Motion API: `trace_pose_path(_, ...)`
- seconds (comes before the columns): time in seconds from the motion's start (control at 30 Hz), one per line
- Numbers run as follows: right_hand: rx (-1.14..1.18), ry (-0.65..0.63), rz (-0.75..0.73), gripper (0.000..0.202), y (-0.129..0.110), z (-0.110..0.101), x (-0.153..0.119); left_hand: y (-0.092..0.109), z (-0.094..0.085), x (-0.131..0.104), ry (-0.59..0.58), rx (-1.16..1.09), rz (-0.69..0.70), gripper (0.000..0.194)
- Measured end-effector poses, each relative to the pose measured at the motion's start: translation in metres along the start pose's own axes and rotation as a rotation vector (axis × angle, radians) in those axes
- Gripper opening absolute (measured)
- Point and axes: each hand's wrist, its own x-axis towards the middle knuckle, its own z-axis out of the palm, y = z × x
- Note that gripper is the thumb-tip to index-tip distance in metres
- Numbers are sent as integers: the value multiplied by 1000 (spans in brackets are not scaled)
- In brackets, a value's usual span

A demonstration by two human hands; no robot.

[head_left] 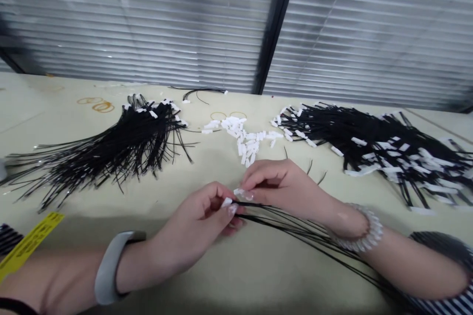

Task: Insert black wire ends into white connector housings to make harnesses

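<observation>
My left hand [199,229] is closed around the ends of several thin black wires [291,225], which trail to the lower right beneath my right forearm. A small white connector [226,202] pokes out above its thumb. Close beside it, my right hand [283,187] pinches a small white piece [238,191] between thumb and fingertips, just over the wires. Whether that piece is joined to a wire cannot be made out. Beyond both hands lies a loose pile of small white connectors [247,143] on the pale table [207,162].
A large bundle of black wires [121,142] lies at the left, and another with white ends [354,133] at the right. Yellow rubber bands [102,107] and a few stray wires [199,90] are near the back edge. Window blinds [148,19] rise behind the table.
</observation>
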Motion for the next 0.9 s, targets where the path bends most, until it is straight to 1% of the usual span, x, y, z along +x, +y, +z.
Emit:
trace_pose_path(0.17,-98,-33,125,14,-3,4,3,-1,-1,0,-1,-20,6,17)
trace_pose_path(0.23,-120,-25,137,14,-4,7,4,0,-1,0,3,-12,9,17)
trace_pose_path(0.3,-79,16,130,16,-5,11,6,0,0,-1,5,0,20,17)
trace_pose_path(0.4,44,105,116,22,-7,17,8,0,0,-1,3,22,39,18)
trace_pose_path(0.53,129,207,85,14,-5,24,7,0,-1,-2,10,78,69,18)
trace_pose_path(0.6,132,281,67,12,-1,25,6,1,-3,-2,22,169,107,16)
trace_pose_path(0.67,135,345,66,14,4,25,5,3,-5,-3,61,314,149,14)
trace_pose_path(0.73,141,366,71,17,6,25,4,4,-6,-3,90,416,163,13)
trace_pose_path(0.77,142,369,68,17,7,25,4,4,-7,-4,93,426,157,13)
trace_pose_path(0.9,137,368,62,15,4,26,4,3,-5,-3,61,325,115,13)
